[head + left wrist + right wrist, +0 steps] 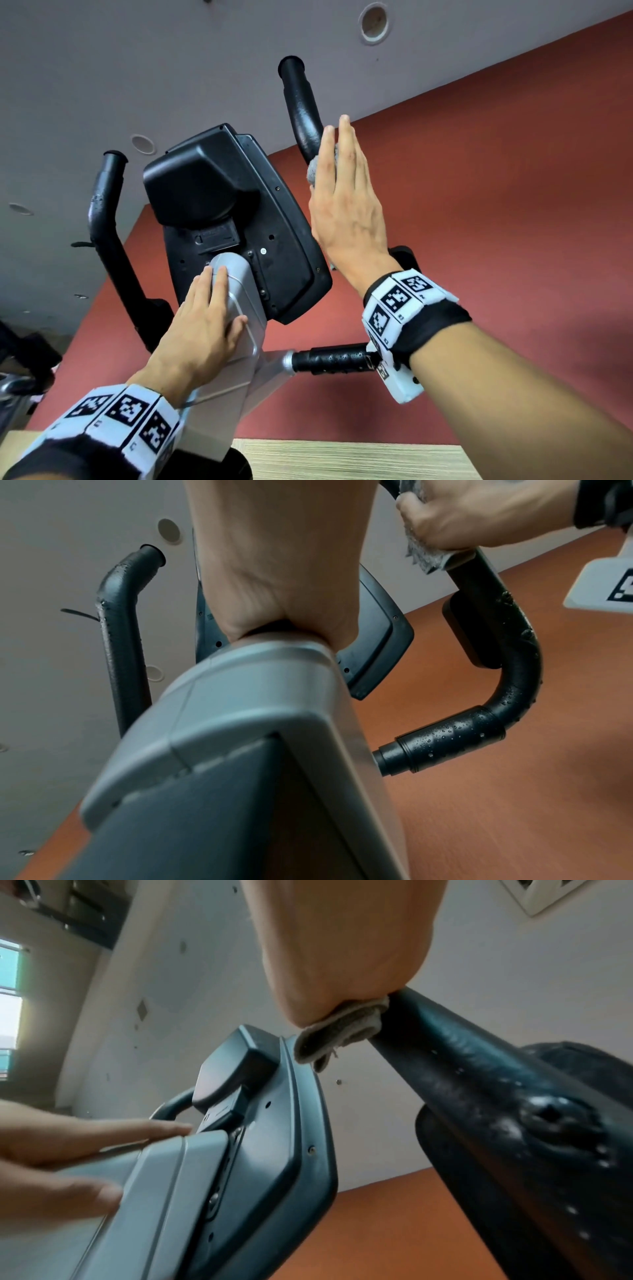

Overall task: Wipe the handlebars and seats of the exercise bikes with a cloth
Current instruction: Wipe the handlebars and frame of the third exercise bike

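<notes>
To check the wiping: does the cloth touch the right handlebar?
Touching. The right wrist view shows the cloth pressed by the right hand against the right handlebar.

No legible text or brand found, only black-and-white square code markers on white wrist bands (pixel 399 301), tiny chars beside them unreadable

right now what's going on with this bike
A person is wiping an exercise bike's handlebars. The right hand presses a grey cloth against the right handlebar, fingers straight in the head view. The left hand rests flat on the silver post below the console, steadying the bike. Water droplets show on the lower right bar. The left handlebar is untouched.
</notes>
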`<state>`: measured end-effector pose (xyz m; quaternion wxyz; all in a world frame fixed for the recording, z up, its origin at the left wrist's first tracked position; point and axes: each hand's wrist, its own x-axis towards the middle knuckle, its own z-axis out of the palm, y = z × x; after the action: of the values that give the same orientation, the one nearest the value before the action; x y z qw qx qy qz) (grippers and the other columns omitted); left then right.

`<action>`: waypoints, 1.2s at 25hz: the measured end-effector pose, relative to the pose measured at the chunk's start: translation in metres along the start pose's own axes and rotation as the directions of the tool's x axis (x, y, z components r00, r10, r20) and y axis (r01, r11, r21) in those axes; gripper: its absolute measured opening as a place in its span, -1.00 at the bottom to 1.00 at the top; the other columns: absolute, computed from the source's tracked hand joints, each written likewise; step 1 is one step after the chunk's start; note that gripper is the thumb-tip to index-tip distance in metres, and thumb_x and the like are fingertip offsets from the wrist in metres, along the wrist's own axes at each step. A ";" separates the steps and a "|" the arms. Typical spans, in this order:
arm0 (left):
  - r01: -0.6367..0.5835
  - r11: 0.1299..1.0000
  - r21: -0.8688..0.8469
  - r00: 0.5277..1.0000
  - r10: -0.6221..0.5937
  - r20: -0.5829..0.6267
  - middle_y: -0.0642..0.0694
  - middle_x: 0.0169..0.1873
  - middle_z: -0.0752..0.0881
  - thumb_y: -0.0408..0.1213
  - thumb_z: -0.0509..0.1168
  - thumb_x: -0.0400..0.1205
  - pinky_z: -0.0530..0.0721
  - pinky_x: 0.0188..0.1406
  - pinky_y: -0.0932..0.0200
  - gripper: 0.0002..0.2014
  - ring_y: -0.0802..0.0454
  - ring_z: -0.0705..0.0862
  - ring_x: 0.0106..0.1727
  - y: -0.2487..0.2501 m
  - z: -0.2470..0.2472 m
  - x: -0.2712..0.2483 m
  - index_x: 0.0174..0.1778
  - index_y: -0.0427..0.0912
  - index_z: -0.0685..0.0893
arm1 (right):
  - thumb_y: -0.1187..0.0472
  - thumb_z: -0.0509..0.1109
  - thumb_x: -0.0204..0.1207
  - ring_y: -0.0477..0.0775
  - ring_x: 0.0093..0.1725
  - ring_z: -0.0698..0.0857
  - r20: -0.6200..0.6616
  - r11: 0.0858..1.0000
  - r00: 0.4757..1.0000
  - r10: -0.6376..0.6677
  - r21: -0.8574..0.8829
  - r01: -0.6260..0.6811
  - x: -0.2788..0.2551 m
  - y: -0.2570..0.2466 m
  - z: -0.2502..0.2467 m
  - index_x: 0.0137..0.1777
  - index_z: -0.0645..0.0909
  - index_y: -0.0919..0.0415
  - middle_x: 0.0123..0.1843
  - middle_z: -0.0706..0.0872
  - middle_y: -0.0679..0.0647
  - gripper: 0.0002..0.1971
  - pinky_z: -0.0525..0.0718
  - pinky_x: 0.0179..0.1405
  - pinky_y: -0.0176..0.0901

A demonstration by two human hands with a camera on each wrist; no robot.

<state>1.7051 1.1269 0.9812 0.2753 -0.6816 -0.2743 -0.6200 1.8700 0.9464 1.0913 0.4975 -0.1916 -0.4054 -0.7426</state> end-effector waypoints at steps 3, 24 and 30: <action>0.000 1.000 -0.008 1.000 0.000 0.003 -0.35 0.78 -0.04 -0.08 0.28 0.75 -0.08 0.78 -0.01 -0.17 -0.22 -0.08 0.81 -0.001 0.000 0.000 0.80 -0.32 -0.04 | 0.44 0.16 0.79 0.44 0.71 0.32 0.003 0.996 0.999 -0.038 -0.086 0.038 -0.018 0.014 0.002 0.70 0.15 0.57 0.70 0.20 0.60 -0.48 0.43 0.65 0.11; 0.032 0.999 -0.023 0.999 -0.032 0.010 -0.28 0.80 -0.07 -0.09 0.25 0.77 -0.14 0.77 0.08 -0.17 -0.13 -0.14 0.82 0.007 -0.006 -0.003 0.80 -0.28 -0.10 | 0.55 -0.11 0.76 0.45 0.77 0.13 0.124 0.984 0.992 0.011 -0.180 0.012 -0.079 0.030 -0.006 0.73 -0.01 0.58 0.74 0.09 0.57 -0.47 0.34 0.70 0.17; 0.034 0.999 -0.042 0.999 -0.034 0.000 -0.26 0.80 -0.08 -0.09 0.25 0.77 -0.19 0.73 0.17 -0.17 -0.09 -0.15 0.82 0.010 -0.007 -0.004 0.81 -0.27 -0.10 | 0.52 0.15 0.73 0.42 0.74 0.24 0.057 0.990 0.996 0.072 -0.127 -0.064 -0.066 0.023 0.000 0.70 0.09 0.57 0.72 0.19 0.55 -0.42 0.35 0.69 0.18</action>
<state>1.7072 1.1148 0.9772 0.2506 -0.6822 -0.2727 -0.6304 1.9196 0.9814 1.0555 0.4970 -0.2588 -0.3665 -0.7428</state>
